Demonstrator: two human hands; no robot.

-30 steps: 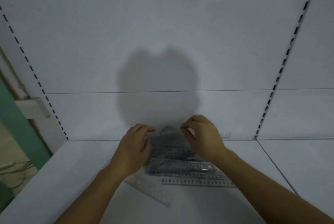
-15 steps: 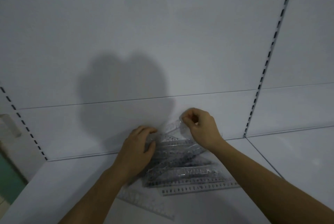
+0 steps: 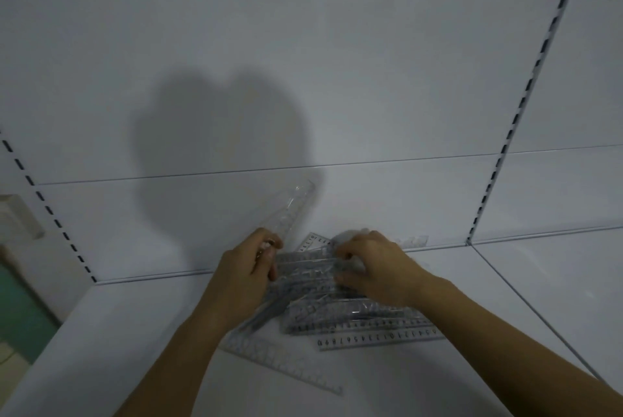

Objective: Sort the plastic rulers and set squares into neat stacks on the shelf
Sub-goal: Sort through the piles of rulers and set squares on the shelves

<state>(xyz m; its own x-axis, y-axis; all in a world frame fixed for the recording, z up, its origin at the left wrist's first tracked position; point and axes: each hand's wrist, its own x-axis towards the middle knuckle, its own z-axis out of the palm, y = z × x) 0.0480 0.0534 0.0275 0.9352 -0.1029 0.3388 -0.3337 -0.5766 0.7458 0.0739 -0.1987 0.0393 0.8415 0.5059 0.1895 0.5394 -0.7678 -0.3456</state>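
Both hands at work: left hand (image 3: 247, 273) pinches a clear ruler (image 3: 291, 212), tilted up off the pile (image 3: 337, 295), prob. to separate it. Right hand (image 3: 374, 263), fingers curled, grips pile to steady it on shelf (image 3: 539, 298).

The shelf (image 3: 505, 332) is plain white, and so is the back wall (image 3: 371, 62), which has strips of small black slots (image 3: 526, 86). The rulers (image 3: 337, 302) are see-through with tiny black numbers and lines, and a green part (image 3: 20, 308) shows at the left edge
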